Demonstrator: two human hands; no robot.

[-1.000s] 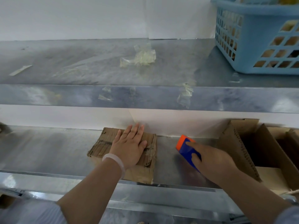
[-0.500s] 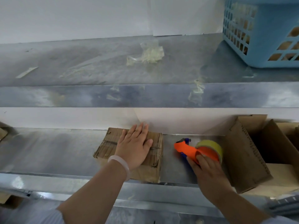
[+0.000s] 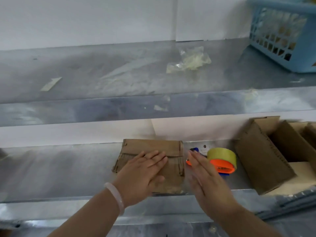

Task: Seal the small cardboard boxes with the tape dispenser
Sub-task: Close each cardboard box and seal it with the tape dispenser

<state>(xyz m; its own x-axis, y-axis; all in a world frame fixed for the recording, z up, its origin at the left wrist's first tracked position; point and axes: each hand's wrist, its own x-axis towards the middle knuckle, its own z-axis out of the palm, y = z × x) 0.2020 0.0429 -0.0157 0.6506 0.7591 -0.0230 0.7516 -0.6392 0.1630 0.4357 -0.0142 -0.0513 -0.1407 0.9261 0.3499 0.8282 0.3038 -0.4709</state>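
The left hand (image 3: 143, 173) lies flat, fingers straight, pressing the small cardboard box (image 3: 153, 146) onto the lower shelf (image 3: 59, 168). The right hand (image 3: 206, 183) is blurred but seems flat and empty, and hovers between the box and the tape dispenser (image 3: 222, 158), which lies just right of the box. The step looks like holding the flaps shut before taping. Next, the right hand must grasp the dispenser and bring its tape to the seam.

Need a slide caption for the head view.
Left hand presses flat on small brown cardboard box; open right hand beside orange tape dispenser on steel shelf.
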